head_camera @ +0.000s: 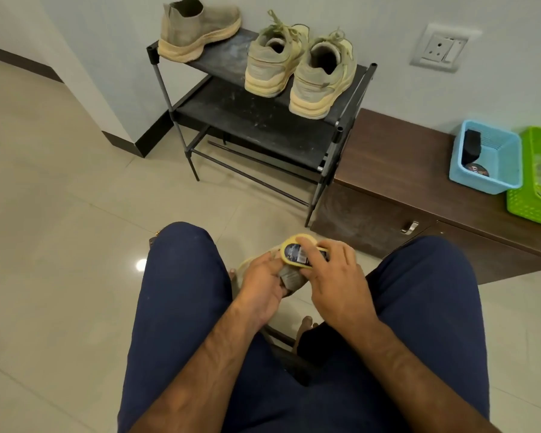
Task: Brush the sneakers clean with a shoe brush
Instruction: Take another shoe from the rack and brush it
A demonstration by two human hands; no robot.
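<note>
Between my knees my left hand [261, 285] grips a grey sneaker [289, 280] with a tan sole, mostly hidden by both hands. My right hand [334, 276] holds a yellow oval shoe brush [295, 250] with a dark label on its back, pressed against the top of that sneaker. On the black shoe rack [256, 120] against the wall stand a matching grey slip-on sneaker [194, 29] at the left and a pair of dusty olive lace-up sneakers [275, 57] [322, 73] at the right.
A low brown cabinet [403, 170] runs along the wall right of the rack. On it stand a blue basket [509, 164] with a dark item inside and a green basket [528, 207]. A wall socket [441, 48] is above. Glossy beige tile floor lies to the left.
</note>
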